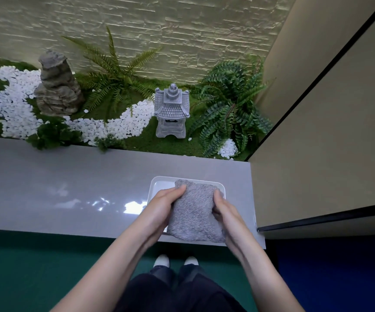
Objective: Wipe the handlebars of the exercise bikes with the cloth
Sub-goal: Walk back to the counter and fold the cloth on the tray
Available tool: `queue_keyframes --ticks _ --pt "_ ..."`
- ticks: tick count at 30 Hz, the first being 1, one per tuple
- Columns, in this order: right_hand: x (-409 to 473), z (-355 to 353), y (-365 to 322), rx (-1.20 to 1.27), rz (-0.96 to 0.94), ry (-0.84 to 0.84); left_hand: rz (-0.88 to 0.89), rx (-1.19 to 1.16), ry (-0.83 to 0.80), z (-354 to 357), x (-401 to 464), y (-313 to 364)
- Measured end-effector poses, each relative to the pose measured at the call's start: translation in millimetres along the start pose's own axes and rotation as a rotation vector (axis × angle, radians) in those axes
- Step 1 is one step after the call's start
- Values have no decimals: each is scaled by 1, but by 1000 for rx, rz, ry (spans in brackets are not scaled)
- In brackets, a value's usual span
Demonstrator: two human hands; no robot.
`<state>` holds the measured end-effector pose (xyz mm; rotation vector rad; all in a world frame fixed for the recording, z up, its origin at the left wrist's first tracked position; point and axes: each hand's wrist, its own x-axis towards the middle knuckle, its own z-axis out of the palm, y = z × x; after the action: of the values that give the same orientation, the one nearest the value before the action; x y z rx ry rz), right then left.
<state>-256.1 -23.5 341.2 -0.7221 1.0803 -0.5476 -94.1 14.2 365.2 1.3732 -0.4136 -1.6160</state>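
A folded grey fluffy cloth (193, 210) is held over a white rectangular tray (159, 184) on a grey ledge. My left hand (161, 206) grips the cloth's left edge, thumb on top near its far corner. My right hand (224, 212) grips the right edge with the fingers curled under it. The cloth hides most of the tray. No exercise bike or handlebar is in view.
The glossy grey ledge (58, 188) runs left to right. Behind it lies a decorative garden with white pebbles, ferns, a rock (56, 86) and a small stone pagoda lantern (172, 111). A beige panel wall (328, 143) stands at right. Green floor and my feet are below.
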Motion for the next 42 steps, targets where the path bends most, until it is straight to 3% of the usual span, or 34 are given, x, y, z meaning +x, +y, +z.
queue_keyframes --ticks 3,6,11,16,20,33,37,42 --pt "-1 2 1 83 65 -95 34 25 62 1 1 0" --pt "3 8 4 107 -32 18 124 101 172 6 2 -2" --pt "4 25 2 -186 -327 242 400 603 464 10 1 -13" --pt "-3 29 -3 -501 -555 421 547 650 561 9 -2 -17" --pt "5 25 -2 -541 -508 477 497 607 552 7 7 -24" --pt "40 11 7 -527 -423 416 286 415 365 -19 48 -49" --pt "58 4 14 -495 -413 389 245 478 384 -32 61 -58" --pt "89 -17 32 -497 -346 406 168 784 434 -67 89 -84"
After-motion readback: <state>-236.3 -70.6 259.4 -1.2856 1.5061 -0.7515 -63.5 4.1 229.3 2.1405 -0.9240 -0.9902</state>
